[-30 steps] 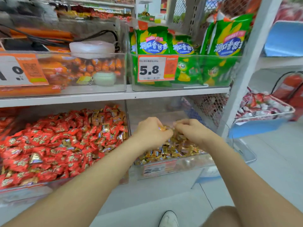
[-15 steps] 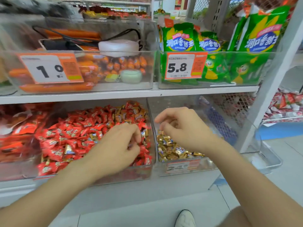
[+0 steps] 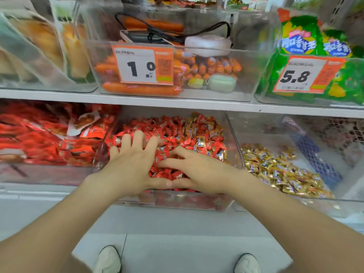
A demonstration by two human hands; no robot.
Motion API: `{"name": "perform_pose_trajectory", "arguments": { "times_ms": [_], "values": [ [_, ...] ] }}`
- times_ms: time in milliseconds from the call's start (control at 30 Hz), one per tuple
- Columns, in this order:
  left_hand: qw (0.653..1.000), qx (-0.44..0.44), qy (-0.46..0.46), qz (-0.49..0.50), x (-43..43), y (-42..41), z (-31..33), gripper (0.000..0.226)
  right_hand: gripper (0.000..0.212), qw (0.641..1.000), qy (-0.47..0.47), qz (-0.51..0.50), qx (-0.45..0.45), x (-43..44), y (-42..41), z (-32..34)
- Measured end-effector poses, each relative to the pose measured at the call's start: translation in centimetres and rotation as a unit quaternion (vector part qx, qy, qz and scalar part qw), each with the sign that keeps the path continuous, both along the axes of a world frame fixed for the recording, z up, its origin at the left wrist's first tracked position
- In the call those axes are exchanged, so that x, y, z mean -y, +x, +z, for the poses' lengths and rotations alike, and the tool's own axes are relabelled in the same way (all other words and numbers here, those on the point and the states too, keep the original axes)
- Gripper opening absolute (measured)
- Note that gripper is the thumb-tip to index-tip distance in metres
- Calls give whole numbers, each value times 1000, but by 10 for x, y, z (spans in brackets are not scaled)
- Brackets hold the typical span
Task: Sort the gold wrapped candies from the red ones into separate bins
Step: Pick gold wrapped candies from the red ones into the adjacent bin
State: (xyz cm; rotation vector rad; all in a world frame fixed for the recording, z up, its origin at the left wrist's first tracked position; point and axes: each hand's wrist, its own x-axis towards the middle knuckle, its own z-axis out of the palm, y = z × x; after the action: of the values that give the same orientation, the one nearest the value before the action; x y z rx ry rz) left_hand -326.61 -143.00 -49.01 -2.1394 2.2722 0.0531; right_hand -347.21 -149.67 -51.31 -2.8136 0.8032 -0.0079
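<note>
While the left hand (image 3: 130, 166) and the right hand (image 3: 199, 172) lie side by side with thumb tips touching, both press flat on the red candies (image 3: 177, 134) heaped in the middle clear bin (image 3: 177, 203), fingers straight and spread, grasping nothing. A few gold wrapped pieces (image 3: 201, 138) sit among the red toward that bin's back right corner. The gold candies (image 3: 275, 170) lie piled in the neighbouring bin (image 3: 334, 197) just to the right.

Shelf (image 3: 177, 104) overhangs open-topped bins (image 3: 234, 134).
</note>
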Motion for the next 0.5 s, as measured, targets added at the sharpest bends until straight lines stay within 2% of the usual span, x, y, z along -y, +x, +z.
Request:
{"name": "perform_pose_trajectory", "arguments": {
  "times_ms": [67, 167, 267, 367, 433, 500],
  "values": [
    [1000, -16, 5, 5, 5, 4, -3, 97, 46, 1000, -22, -15, 0, 8, 4, 2],
    [998, -58, 3, -32, 20, 13, -7, 83, 31, 993, -80, -89, -16, 27, -3, 11],
    [990, -78, -11, -119, 33, 18, -10, 65, 32, 990, -86, -112, -7, 32, -15, 19],
    [987, -65, -46, -140, 38, 19, -10, 54, 39, 990, -67, -121, -4, 24, -21, 23],
    [988, -48, -56, -137, 38, 18, -6, 52, 29, 989, -92, -112, 21, 19, -20, 27],
    [989, -59, -59, -125, 32, 18, 3, 44, 18, 989, -71, -90, 97, 11, -14, 31]
  ]
}}
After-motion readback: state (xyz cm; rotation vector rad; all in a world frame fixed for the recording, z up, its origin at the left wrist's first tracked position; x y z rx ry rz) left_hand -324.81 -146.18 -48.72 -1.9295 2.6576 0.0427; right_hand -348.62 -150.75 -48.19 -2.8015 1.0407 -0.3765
